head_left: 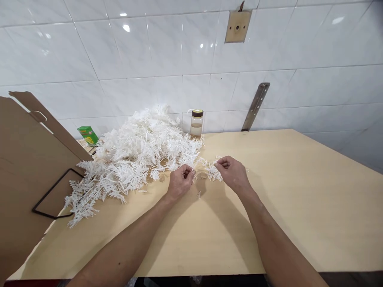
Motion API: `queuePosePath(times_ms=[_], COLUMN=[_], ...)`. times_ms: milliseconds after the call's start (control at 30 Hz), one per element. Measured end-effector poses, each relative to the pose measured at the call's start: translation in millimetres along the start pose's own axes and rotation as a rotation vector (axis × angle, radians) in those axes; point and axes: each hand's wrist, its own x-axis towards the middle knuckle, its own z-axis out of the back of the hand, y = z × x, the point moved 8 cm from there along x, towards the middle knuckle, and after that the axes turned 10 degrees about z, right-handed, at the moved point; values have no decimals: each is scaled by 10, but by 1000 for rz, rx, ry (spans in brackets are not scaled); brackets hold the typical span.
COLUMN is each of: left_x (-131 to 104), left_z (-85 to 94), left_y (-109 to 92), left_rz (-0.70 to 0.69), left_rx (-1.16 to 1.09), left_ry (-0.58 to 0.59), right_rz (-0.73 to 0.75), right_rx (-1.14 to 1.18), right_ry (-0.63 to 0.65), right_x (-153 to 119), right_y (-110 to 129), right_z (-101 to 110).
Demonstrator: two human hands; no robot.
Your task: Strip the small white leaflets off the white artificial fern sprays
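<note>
A large heap of white, branching plastic sprigs [134,147] covers the left and middle of the table. In front of its right end, my left hand [181,181] is closed in a pinch on a thin white sprig piece [196,162]. My right hand [231,171] is also pinched, its fingertips over a small pile of loose white bits [213,173]. Whatever sits between the right fingertips is too small to make out. A few tiny white slivers [198,195] lie on the wood between my wrists.
A lidded bottle [196,125] with cloudy liquid stands behind the heap by the tiled wall. At the left are a cardboard box [36,167], a black wire frame [44,199] and a green carton [88,136]. The wooden table [314,199] extends to the right.
</note>
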Motion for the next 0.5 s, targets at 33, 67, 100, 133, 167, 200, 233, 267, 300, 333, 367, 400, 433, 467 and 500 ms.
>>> queuePosePath(times_ms=[33,67,100,133,167,200,233,267,300,333,367,400,433,467,500], left_x=[-17,-34,-50,-68,-88,-111,-137,-163,-189,-214,-237,-258,-275,-288,-295], left_z=[-16,-33,-49,-67,-88,-113,-144,-180,-220,-259,-294,-323,-345,-360,-369], left_y=[-10,-21,-34,-54,-81,-112,-142,-166,-184,-196,-204,-212,-220,-228,-232], left_rz=[-10,-20,-32,-50,-76,-110,-144,-177,-207,-234,-261,-289,-315,-337,-345], left_rx=[21,41,61,84,111,143,177,214,250,282,311,337,359,376,385], left_ry=[3,10,19,30,44,61,84,112,144,176,204,224,238,244,248], right_rz=[-21,-28,-27,-23,-24,-31,-43,-55,-67,-74,-73,-68,-64,-59,-53], right_rx=[-74,-130,-153,-131,-67,26,133,233,312,363,390,409,427,446,461], right_ry=[-43,-76,-94,-85,-47,13,90,168,233,288,332,372,403,419,421], right_x=[15,20,19,13,4,-10,-31,-58,-86,-111,-132,-150,-163,-170,-171], right_y=[-68,-103,-109,-99,-81,-58,-29,6,40,72,101,129,153,174,192], right_z=[75,128,153,140,91,14,-80,-174,-251,-312,-355,-390,-415,-426,-426])
